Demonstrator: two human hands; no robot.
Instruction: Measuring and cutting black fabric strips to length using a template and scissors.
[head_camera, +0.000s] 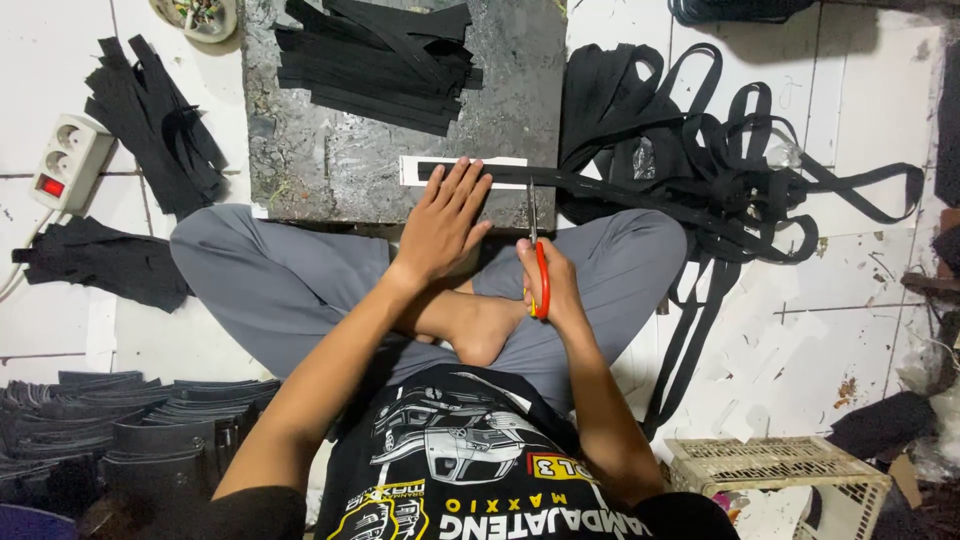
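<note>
You sit cross-legged on the white tiled floor (850, 330) with a dark, mottled grey board (330, 150) in front of your knees. Your left hand (445, 225) lies flat and open, fingers spread, pressing a black strap (600, 184) down near the board's near edge, where the strap runs over a narrow white template strip (412, 172). The strap is a flat, matte black band of even width, pulled straight from the template toward the board's right edge and past it, where it joins a loose tangle of black webbing (700, 150) looped on the floor.

Your right hand (555, 290) is closed around the red handles of a pair of scissors (536, 250). The blades point away from you and meet the strap just right of your left fingertips, close to the board's near right corner; whether the blades are parted you cannot tell.

At the board's far edge lies a heap of cut black strap pieces (380, 60), each short and straight-ended. More cut pieces (155, 120) lie on the floor off the board's left edge, beside a white power strip (68, 160) with a red switch. A cream plastic basket (780, 470) stands near your right elbow.
</note>
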